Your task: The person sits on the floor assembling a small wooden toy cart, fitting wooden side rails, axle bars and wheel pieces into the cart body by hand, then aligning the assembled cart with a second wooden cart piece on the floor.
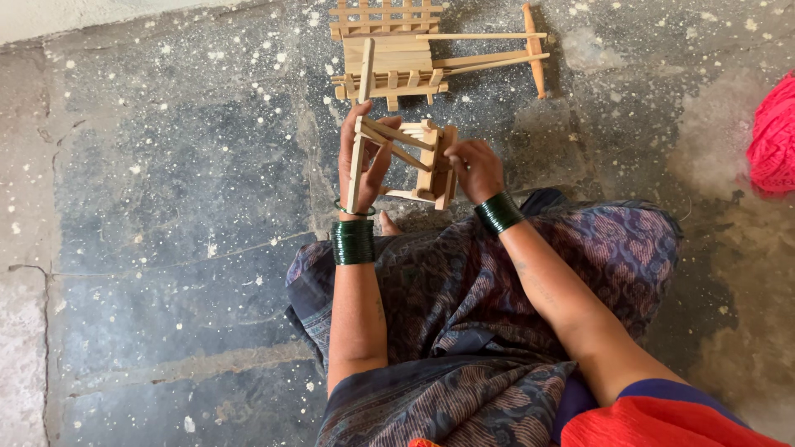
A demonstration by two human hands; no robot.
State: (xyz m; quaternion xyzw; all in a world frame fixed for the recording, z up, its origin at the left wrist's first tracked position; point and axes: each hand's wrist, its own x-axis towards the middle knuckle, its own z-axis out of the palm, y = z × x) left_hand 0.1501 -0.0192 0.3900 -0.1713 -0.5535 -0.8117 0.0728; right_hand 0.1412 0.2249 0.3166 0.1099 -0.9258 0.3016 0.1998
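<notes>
From the head view I see my left hand [362, 161] wrapped round the long sticks of a small wooden frame [406, 161], fingers threaded between the slats, so its grip is closed on that frame. My right hand [475, 170] sits on the frame's other end, against the chunkier block side; its fingers curl under and out of sight, so I cannot tell whether that grip actually clamps the wood or only rests against it. The frame is held just above my lap, over the stone floor [166, 207], tilted, its lower corner hidden behind the right hand.

Stacks of green bangles [354, 242] cover both wrists. Just beyond the frame, apart from it, a finished wooden cart model [414, 54] lies on the floor; its top edge is cut off by the picture border, and how its rails join is hard to make out. At the right edge a pink bundle [774, 136] shows only in part; I cannot tell what it is. A patterned dark cloth [464, 306] covers my legs, with a toe peeping out beneath the frame.
</notes>
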